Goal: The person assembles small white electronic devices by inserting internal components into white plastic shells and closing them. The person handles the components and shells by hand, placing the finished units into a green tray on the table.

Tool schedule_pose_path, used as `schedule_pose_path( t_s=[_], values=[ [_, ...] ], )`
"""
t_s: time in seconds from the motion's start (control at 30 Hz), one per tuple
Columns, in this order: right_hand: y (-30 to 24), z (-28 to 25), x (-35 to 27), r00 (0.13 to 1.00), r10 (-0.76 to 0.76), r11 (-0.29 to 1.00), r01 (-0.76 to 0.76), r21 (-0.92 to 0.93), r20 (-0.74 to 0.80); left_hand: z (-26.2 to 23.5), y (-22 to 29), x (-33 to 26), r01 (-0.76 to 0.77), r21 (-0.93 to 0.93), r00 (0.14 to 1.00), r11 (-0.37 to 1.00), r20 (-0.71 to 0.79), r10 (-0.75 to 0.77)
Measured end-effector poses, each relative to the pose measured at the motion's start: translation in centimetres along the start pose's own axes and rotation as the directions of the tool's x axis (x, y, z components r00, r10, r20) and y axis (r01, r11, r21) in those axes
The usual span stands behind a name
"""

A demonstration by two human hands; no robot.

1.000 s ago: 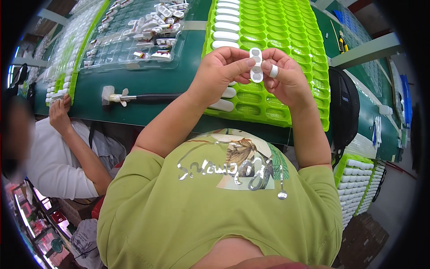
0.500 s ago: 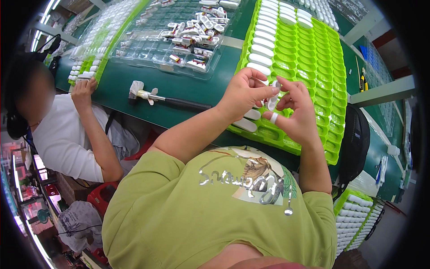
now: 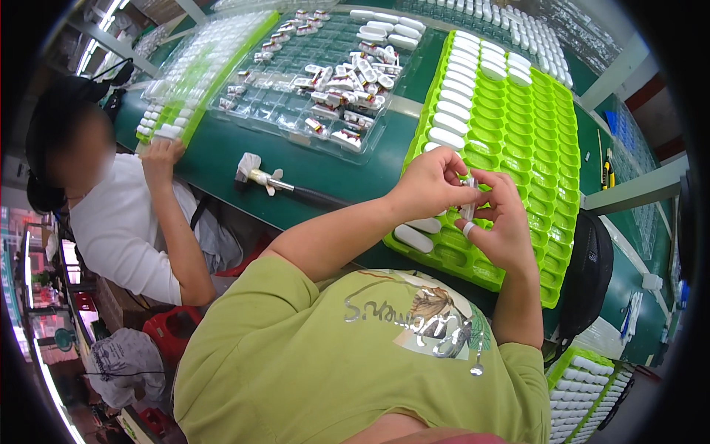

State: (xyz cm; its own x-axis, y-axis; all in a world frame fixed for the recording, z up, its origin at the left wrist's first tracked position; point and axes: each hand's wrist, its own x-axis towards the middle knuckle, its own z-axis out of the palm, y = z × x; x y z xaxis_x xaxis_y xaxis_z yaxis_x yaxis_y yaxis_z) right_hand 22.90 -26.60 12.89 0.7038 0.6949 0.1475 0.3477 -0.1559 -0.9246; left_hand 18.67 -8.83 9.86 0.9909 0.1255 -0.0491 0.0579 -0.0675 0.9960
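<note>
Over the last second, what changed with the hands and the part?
Both hands dropped from mid-tray toward its near edge, still together on the small white part; the left hand and right hand now hold it upright between the fingertips rather than flat. Nothing was let go. The green tray and the tool on the bench stayed put.

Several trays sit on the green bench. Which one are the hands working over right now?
The bright green tray, directly beneath the left hand and right hand. The clear tray of loose parts lies farther left, beyond both hands.
</note>
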Motion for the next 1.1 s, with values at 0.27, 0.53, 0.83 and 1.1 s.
schedule_pose_path(
  t_s=[0.27,0.53,0.83,1.1],
  values=[
    [2.5,-1.1,-0.4,0.986,0.109,0.928,-0.056,0.369,-0.124,-5.2,2.5,6.5,-0.118,0.444,0.987,0.888,-0.042,0.152],
    [3.2,-0.6,-0.1,0.987,0.097,0.928,-0.043,0.369,-0.129,-22.1,2.4,21.5,0.366,0.905,0.869,0.217,-0.416,0.269],
    [3.9,-0.7,-0.3,0.984,0.104,0.937,-0.047,0.347,-0.146,-23.4,0.6,27.4,0.167,0.966,0.939,-0.196,-0.095,0.330],
    [3.9,-0.4,-0.3,0.971,0.125,0.948,-0.056,0.314,-0.203,-26.9,-1.6,30.4,-0.023,0.955,0.924,-0.295,0.133,0.358]
  ],
)
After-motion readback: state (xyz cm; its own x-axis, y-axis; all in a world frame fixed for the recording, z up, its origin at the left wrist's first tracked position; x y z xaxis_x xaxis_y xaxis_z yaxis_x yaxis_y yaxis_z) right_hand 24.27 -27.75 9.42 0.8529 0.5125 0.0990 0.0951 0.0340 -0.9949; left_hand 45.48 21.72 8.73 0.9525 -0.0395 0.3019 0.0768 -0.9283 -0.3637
